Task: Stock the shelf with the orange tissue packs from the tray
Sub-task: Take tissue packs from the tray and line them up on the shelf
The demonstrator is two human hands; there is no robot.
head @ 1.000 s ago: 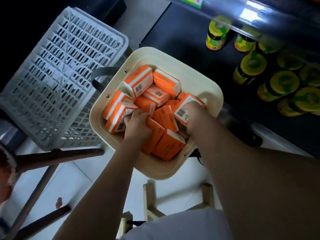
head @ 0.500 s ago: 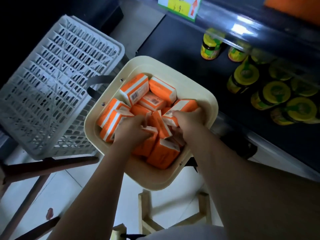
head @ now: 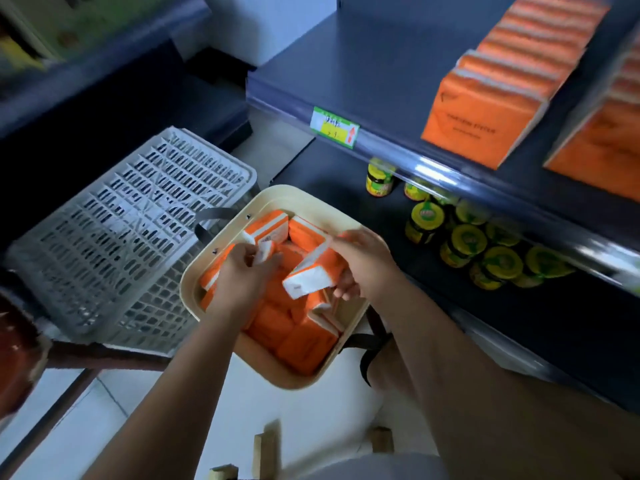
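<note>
– Two hands are down in the cream tray [head: 277,197], dead centre of the head view, and both are busy!
– Talk me through the right hand [head: 363,261].
– Fingers and thumb are curled round a lifted pack [head: 311,277], orange with a white end. It's tilted just above the pile, right of the tray's middle.
– And the left hand [head: 239,275]?
– Just left of it, fingertips pinching the white end of a second pack [head: 265,252]. Motion blur softens that one, but the pinch reads clearly enough.
– The rest of the orange tissue packs [head: 294,337]?
– Heaped loose in the tray at all angles, thickest toward its lower edge.
– Where's the shelf [head: 381,74]?
– Dark blue, upper right of the frame, with a shelved row [head: 502,88] of orange packs standing front to back. There's another orange stack at the far right edge, and a green-and-yellow price tag [head: 334,127] sits on the front rail.
– Underneath?
– Yellow-lidded jars [head: 464,240] are clustered on the lower level, right of the tray.
– Left side?
– A grey slotted crate [head: 131,233] sits just beside the tray, and pale wooden posts [head: 263,448] poke up at bottom centre.
</note>
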